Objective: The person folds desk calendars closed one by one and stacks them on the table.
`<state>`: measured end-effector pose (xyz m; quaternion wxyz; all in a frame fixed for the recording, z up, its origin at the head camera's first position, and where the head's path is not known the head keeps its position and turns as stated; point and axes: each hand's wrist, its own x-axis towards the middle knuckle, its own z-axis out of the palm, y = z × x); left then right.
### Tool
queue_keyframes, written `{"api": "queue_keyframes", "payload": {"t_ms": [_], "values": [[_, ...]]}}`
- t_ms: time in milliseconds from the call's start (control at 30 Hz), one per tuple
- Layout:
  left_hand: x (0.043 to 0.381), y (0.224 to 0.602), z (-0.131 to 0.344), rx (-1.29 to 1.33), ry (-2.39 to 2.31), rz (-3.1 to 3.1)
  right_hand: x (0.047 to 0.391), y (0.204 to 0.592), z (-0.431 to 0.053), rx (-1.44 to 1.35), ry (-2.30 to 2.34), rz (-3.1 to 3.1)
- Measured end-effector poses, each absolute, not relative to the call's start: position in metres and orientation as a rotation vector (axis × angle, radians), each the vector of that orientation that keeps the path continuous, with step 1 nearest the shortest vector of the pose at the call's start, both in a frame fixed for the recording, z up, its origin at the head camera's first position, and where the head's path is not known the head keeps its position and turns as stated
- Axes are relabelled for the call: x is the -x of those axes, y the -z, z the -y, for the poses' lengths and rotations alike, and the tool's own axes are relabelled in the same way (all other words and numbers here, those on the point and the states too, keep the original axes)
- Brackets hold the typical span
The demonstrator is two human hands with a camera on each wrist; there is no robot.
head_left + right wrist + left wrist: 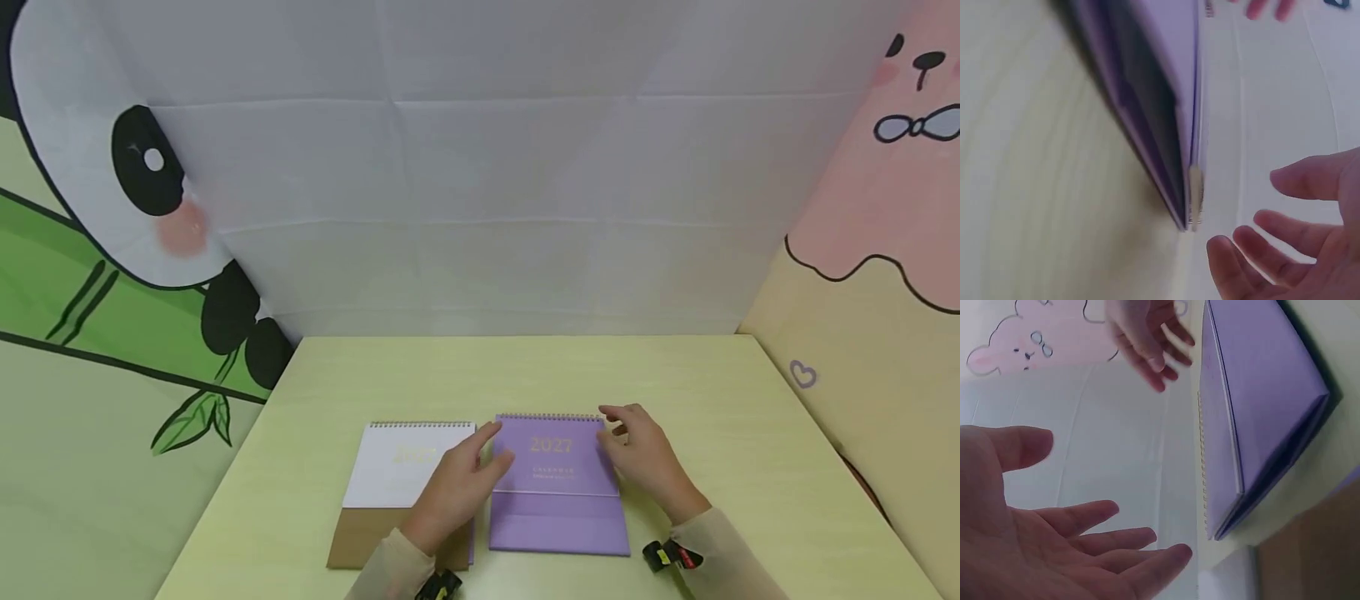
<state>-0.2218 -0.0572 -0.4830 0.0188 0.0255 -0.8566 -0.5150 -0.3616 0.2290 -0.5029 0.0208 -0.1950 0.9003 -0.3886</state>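
Observation:
A purple 2027 desk calendar (pixel 555 467) with a gold spiral binding stands propped on the table. To its left is a second desk calendar (pixel 408 467), with a white page and a brown base, partly covered by my left hand (pixel 459 487). That hand hovers by the purple calendar's left side, fingers spread and holding nothing, as the left wrist view shows. By the purple calendar's upper right edge is my right hand (pixel 645 450). Its fingers are loosely bent, and in the right wrist view they stand apart from the calendar (pixel 1160 94).
Both calendars stand on a pale yellow-green table (pixel 525 375). Behind rises a white cloth backdrop (pixel 510 208). Printed cartoon panels flank the table, with a pink figure (pixel 885 200) on the right and a green bamboo print (pixel 97 283) on the left.

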Motion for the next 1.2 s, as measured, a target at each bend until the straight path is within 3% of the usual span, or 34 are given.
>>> {"api": "queue_keyframes", "payload": {"t_ms": [233,367,633,1200], "values": [[0.234,0.469,0.059,0.084,1.421,2.802,0.341,0.492,-0.222,1.161,0.923,-2.992],[0.243,0.475,0.06,0.228,1.173,2.917,0.336,0.492,-0.219,1.325,0.781,-2.952],[0.253,0.489,0.053,0.408,0.718,3.076,0.334,0.502,-0.216,1.335,0.637,-2.798],[0.254,0.492,0.038,0.475,0.462,3.264,0.334,0.508,-0.21,1.343,0.358,-2.651]]}}
